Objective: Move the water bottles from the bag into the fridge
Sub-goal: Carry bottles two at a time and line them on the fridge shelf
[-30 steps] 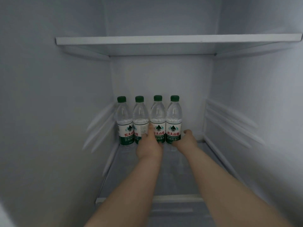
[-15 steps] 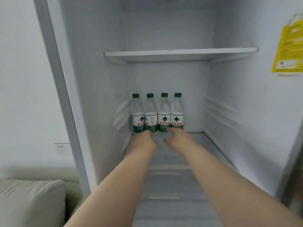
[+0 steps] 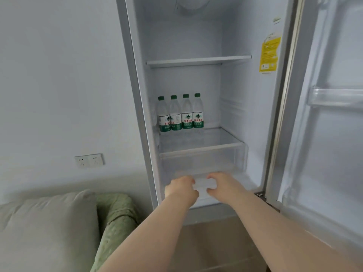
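Observation:
Several clear water bottles [image 3: 180, 114] with green caps and green-white labels stand upright in a tight row at the back left of the fridge's glass shelf [image 3: 216, 142]. My left hand [image 3: 181, 188] and my right hand [image 3: 220, 184] hover side by side in front of the fridge's lower part, well below the bottles. Both have loosely curled fingers and hold nothing. The bag is not in view.
An upper shelf [image 3: 198, 60] sits above the bottles and a clear drawer [image 3: 202, 160] below them. The open fridge door [image 3: 324, 154] with a door bin [image 3: 334, 97] stands at the right. A cushion [image 3: 45, 232], green blanket [image 3: 115, 213] and wall socket [image 3: 89, 160] are at the left.
Both hands have come off the two right bottles and drawn back out of the fridge and downward. The view has pulled back; the bottles stay in their row.

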